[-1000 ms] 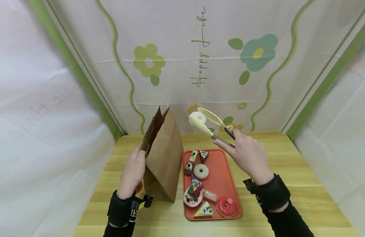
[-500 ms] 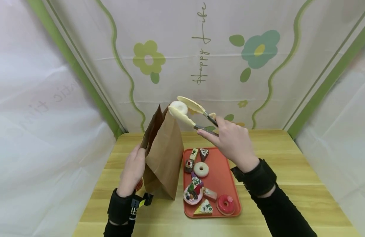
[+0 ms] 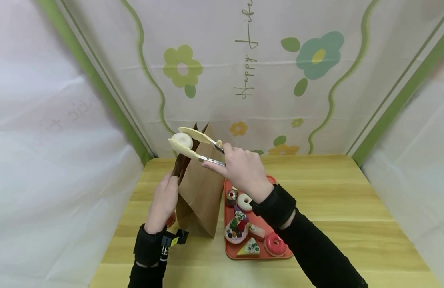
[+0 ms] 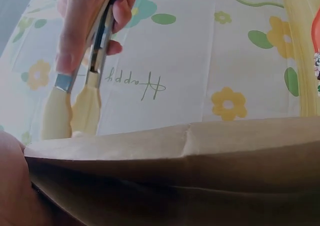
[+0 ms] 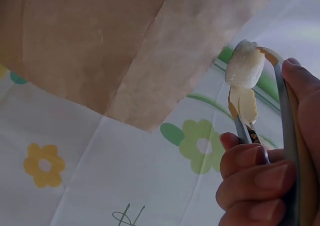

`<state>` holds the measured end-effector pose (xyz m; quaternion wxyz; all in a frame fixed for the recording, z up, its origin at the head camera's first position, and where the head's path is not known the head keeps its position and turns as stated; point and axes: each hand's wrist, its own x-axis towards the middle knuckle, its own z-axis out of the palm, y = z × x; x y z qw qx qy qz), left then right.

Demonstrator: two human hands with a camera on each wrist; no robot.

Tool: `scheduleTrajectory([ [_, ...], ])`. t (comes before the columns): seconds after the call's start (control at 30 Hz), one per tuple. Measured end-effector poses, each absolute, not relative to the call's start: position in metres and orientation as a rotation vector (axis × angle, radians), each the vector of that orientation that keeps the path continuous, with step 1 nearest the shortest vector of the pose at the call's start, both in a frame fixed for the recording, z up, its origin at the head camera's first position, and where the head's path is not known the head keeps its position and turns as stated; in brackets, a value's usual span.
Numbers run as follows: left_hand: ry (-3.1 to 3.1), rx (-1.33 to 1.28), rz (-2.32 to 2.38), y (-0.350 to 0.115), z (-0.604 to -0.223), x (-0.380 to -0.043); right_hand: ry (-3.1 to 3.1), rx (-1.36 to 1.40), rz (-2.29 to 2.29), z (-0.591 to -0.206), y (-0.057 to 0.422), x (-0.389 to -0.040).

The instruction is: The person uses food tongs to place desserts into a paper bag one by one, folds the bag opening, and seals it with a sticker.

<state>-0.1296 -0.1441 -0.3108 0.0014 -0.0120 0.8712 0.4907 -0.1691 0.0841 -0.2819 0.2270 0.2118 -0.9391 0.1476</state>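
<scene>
My left hand [image 3: 164, 202] holds the near top edge of a tall brown paper bag [image 3: 202, 188], whose mouth gapes a little at the top. In my right hand [image 3: 245, 170] are tongs with metal arms and cream-coloured tips [image 3: 183, 149]. Between those tips sits a white, round donut-like piece [image 3: 181, 140], overlapping the bag's mouth in the head view. In the right wrist view the white piece [image 5: 245, 68] is pinched beyond the bag's side [image 5: 100, 45]. The left wrist view has the tongs [image 4: 57, 113] just past the bag's rim [image 4: 150, 143], which hides the piece.
An orange-red tray [image 3: 259, 219] right of the bag carries several toy sweets, among them a pink donut [image 3: 276, 244], a cream donut [image 3: 245, 202] and a cake wedge [image 3: 249, 248]. A red item [image 3: 171, 220] shows partly behind my left wrist. Printed curtains surround the wooden table [image 3: 333, 208].
My right hand has moved left with the tongs and the white piece, from above the tray to the bag's mouth. My left hand keeps its hold on the bag.
</scene>
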Motion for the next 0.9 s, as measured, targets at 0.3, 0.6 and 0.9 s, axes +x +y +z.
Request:
scheduleTrajectory([
  [0.3, 2.709, -0.053, 1.535, -0.145, -0.308, -0.131, -2.618, 0.518, 0.282, -0.280, 0.086, -0.165],
  [0.6, 2.761, -0.053, 1.490, -0.144, -0.307, -0.130, -2.465, 0.531, 0.007, -0.258, 0.089, -0.149],
  [0.9, 2.750, -0.057, 1.461, -0.144, -0.307, -0.130, -2.524, 0.580, -0.036, -0.240, 0.085, -0.148],
])
